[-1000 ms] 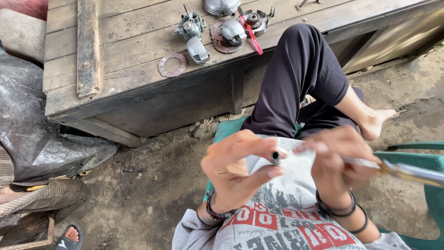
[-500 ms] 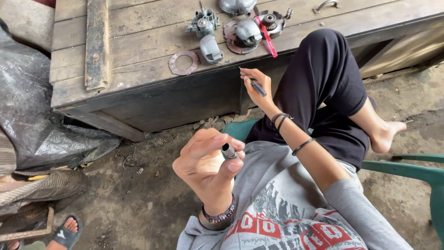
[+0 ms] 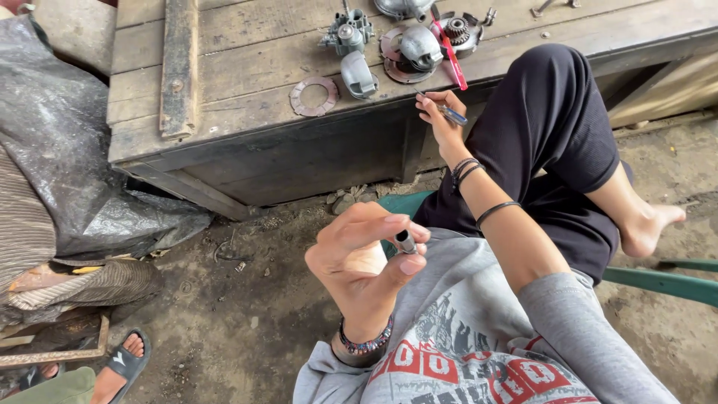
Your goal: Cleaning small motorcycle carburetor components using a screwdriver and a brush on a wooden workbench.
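1. Weathered grey wooden plank bench (image 3: 247,112) lies under the right hand's fingertips and well beyond the left hand.
2. Grey metal engine parts (image 3: 419,46) sit just beyond the right hand.
3. Left hand (image 3: 359,262) is raised, thumb and fingers pinching a small dark metal cylinder (image 3: 404,242).
4. Right hand (image 3: 443,116) grips a thin blue-handled tool (image 3: 447,112) at the bench edge.
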